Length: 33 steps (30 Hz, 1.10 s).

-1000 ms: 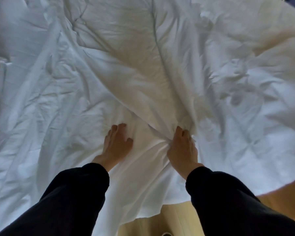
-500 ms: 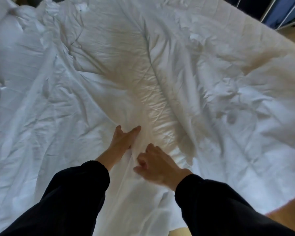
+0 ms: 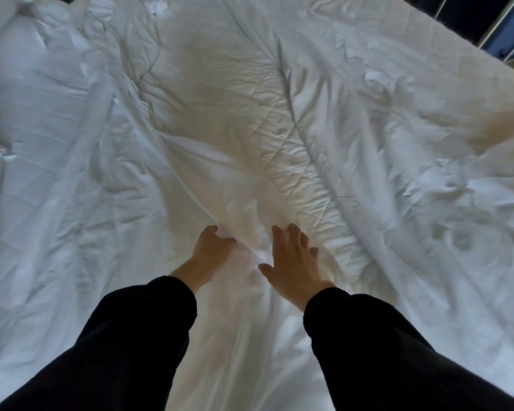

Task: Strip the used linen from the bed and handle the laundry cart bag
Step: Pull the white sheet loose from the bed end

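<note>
Covering nearly the whole bed, the crumpled white cotton sheet (image 3: 353, 120) lies spread from the near edge, where it drapes down between the two black sleeves, out to the far edge at the top of the view. Its main creases form a long ridge running away from the person, from just beyond the hands toward the far edge, so the pulled-up fabric has its long axis along that line. A quilted white mattress pad (image 3: 445, 28) shows bare at the far right corner of the bed.

The left hand (image 3: 212, 250) is clenched on a pinch of the sheet at the near end of that ridge, fingers curled under with fabric bunched between thumb and fingers. The right hand (image 3: 291, 259) is released, fingers spread and palm down, just beside the left hand with a narrow fold of sheet between them; whether it presses on the cloth or hovers above it cannot be told.

At the far right corner, beyond the bed, part of a dark blue fabric cart bag on a white metal frame (image 3: 505, 28) shows; its contents are hidden.

Half a second ago the right hand was lower and loosely curled; it has since reached forward and opened, while the left has closed on the fold.
</note>
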Motion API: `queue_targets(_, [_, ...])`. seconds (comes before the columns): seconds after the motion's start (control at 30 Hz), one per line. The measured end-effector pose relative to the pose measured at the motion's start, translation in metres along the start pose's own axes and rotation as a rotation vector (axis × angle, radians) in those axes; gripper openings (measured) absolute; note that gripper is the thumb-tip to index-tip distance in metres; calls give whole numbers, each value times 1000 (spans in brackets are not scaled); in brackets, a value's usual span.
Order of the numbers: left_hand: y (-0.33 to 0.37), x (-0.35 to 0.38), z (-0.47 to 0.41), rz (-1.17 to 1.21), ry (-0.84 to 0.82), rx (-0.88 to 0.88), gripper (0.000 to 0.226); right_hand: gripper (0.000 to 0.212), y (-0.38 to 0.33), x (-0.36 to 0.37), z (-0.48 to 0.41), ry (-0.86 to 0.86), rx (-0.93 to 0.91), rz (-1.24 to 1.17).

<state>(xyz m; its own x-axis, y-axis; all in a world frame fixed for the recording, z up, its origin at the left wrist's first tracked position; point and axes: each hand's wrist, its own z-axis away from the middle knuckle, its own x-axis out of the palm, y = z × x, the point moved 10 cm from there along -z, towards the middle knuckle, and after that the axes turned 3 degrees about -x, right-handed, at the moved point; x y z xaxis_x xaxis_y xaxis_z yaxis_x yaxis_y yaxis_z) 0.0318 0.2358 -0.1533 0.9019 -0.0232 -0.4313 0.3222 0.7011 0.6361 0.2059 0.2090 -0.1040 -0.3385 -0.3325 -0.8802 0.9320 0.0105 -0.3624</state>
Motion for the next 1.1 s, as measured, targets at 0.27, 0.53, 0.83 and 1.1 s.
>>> queue_targets(0.27, [14, -12, -32, -498, -36, 247, 87, 89, 1, 20, -44, -61, 82, 65])
queue_targets(0.53, [23, -8, -68, -339, -156, 142, 113, 105, -3, -8, -132, 22, 54, -135])
queue_targets(0.83, [28, -5, -74, -208, -221, 36, 106, 42, -52, -13, -158, 40, -250, -135])
queue_targets(1.1, [42, -19, -75, 18, -170, -43, 64, 35, -76, -5, -146, 17, -378, -167])
